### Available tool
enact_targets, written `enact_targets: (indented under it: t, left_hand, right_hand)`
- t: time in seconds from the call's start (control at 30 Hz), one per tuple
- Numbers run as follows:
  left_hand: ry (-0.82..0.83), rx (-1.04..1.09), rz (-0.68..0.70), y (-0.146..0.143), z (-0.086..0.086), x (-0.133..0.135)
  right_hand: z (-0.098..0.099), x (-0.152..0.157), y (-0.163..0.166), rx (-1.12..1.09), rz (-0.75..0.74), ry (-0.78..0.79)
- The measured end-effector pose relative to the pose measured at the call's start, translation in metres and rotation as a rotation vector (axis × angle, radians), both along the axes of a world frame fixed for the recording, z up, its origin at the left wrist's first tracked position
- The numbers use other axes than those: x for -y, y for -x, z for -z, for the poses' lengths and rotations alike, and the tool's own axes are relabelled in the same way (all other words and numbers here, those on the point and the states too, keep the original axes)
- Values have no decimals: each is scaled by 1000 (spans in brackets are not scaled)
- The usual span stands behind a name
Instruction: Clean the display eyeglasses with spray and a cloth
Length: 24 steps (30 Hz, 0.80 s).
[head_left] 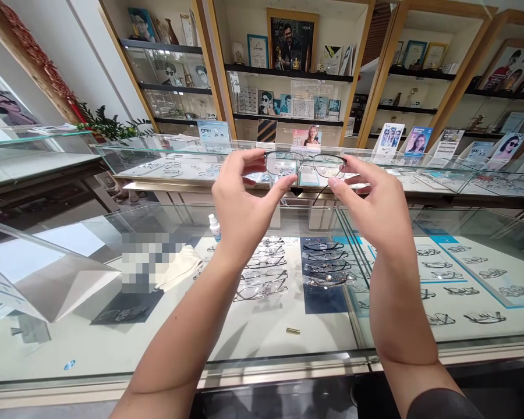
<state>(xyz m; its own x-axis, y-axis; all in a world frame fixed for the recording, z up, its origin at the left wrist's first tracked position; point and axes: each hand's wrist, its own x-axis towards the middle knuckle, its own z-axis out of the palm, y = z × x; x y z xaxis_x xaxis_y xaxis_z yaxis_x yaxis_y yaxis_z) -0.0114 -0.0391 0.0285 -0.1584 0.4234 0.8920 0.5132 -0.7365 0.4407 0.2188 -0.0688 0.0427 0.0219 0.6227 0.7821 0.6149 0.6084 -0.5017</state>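
A pair of thin dark-framed glasses (308, 164) is held up at chest height above a glass display counter (262, 349). My left hand (244, 198) pinches the left lens rim between thumb and fingers. My right hand (375, 201) grips the right side of the frame the same way. One temple arm hangs down and back between my hands. The lenses look clear, and the shelves behind show through them.
Rows of glasses (266, 273) lie on trays under the counter glass. A small spray bottle (215, 227) and a cloth (179, 265) sit on the counter, and an acrylic sign stand (39, 273) is at left. A second glass counter (179, 157) and wall shelves stand beyond.
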Motion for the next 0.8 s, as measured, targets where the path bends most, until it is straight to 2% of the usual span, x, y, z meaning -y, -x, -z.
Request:
enact_targets:
  t: [0.33, 0.8]
  left_hand:
    - [138, 99, 167, 1, 0, -8]
    - [125, 83, 143, 0, 2, -10]
  right_hand:
    - [-4, 5, 2, 37, 105, -40]
    - [-5, 9, 3, 70, 119, -56]
